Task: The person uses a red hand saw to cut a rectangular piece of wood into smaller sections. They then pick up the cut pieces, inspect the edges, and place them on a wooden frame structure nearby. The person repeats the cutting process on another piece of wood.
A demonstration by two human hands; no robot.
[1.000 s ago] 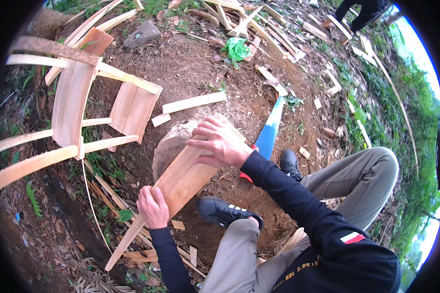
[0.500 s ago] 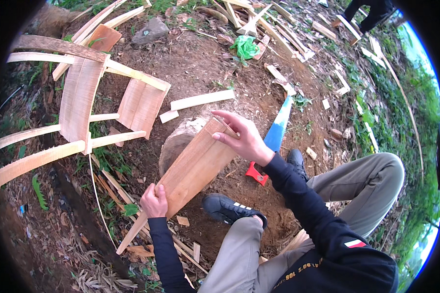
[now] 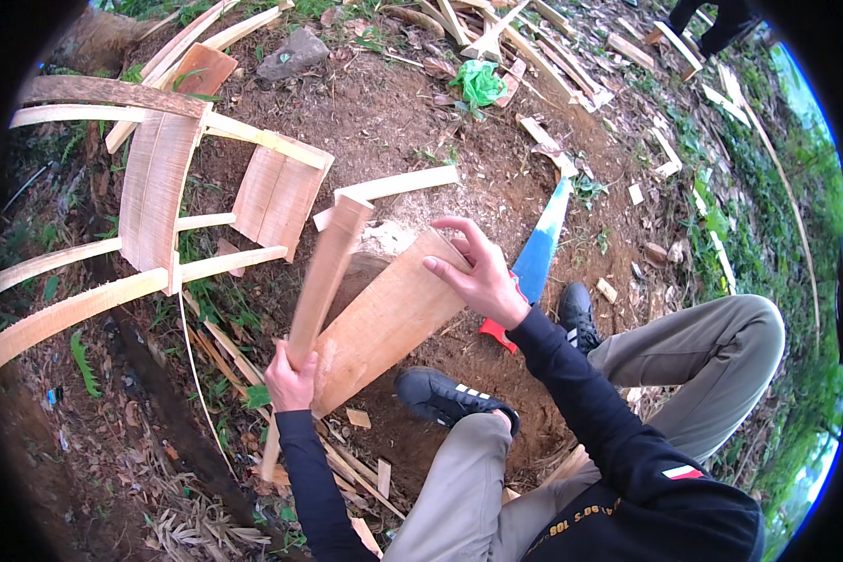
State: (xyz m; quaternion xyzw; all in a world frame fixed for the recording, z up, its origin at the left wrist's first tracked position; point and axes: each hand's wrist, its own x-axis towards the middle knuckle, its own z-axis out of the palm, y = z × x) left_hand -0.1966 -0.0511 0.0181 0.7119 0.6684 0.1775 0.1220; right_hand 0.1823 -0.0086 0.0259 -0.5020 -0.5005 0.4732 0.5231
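Note:
My left hand is closed around a narrow wooden strip, which tilts up and stands apart from a wider board. That wide wooden board slants in front of a round log stump. At the board's upper right end, my right hand grips its edge between thumb and fingers. The board's lower end is beside my left hand, and whether that hand touches it I cannot tell. Just right of my right hand lies a handsaw with a blue-and-white blade and a red handle.
A slatted wooden frame stands on the left. Behind the stump lies a pale wood strip. Farther back are a grey stone, a green plastic bag and a heap of offcuts. Another person's legs show at the far right.
The narrow strip, earlier lying along the board, has swung up and left away from it in my left hand. My right hand has stayed at the board's upper end.

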